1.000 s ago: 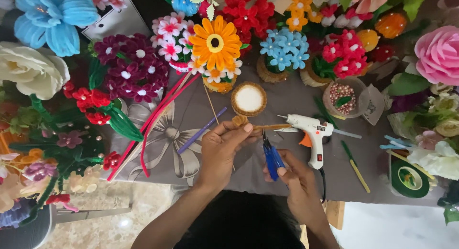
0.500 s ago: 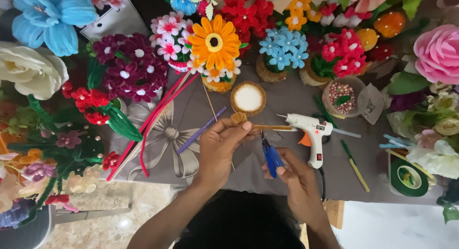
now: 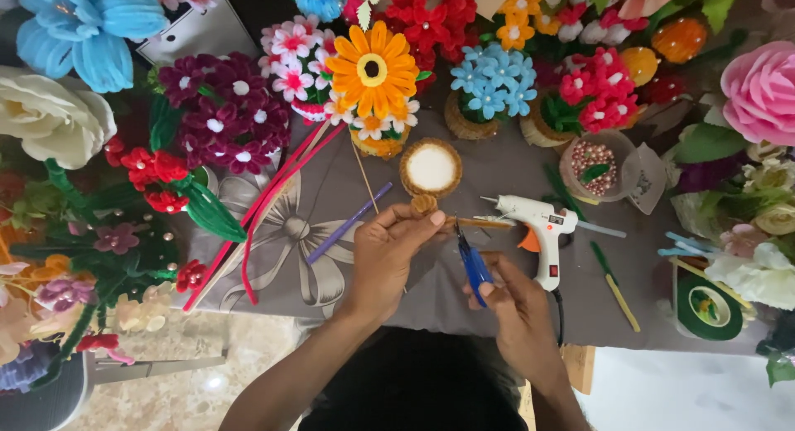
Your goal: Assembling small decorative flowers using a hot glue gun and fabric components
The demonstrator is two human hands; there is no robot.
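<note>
A dark head of hair (image 3: 414, 390) is seen at the bottom edge, w/ both forearms reaching up from it over a grey cloth (image 3: 497, 174) printed w/ a pale bow. The right hand (image 3: 517, 303) is clenched around a blue-handled cutter (image 3: 472, 261), tip pointed up toward the other hand. The left hand (image 3: 389, 253) is pinched on a thin brown stick (image 3: 484, 223), held approx. level, its end just beside the cutter tip; a small brown fuzzy coil (image 3: 424, 203) is seen right at the left fingertips, but whether it's gripped cannot be told.

Just right of the hands a white glue gun (image 3: 538, 228) is laid on the cloth. A purple stick (image 3: 348, 224) & several red stems (image 3: 257, 224) are laid slantwise to the left. Beyond the coil, a round brown-rimmed dish w/ white centre (image 3: 431, 168) is set. Further right, a clear cup of beads (image 3: 596, 162) & a green tape roll (image 3: 704, 303) are placed.

At the far edge, handmade flowers are crowded: an orange daisy (image 3: 373, 67), a blue cluster (image 3: 495, 75), a maroon bunch (image 3: 224, 116), a cream rose (image 3: 50, 120) & a pink rose (image 3: 758, 91).
</note>
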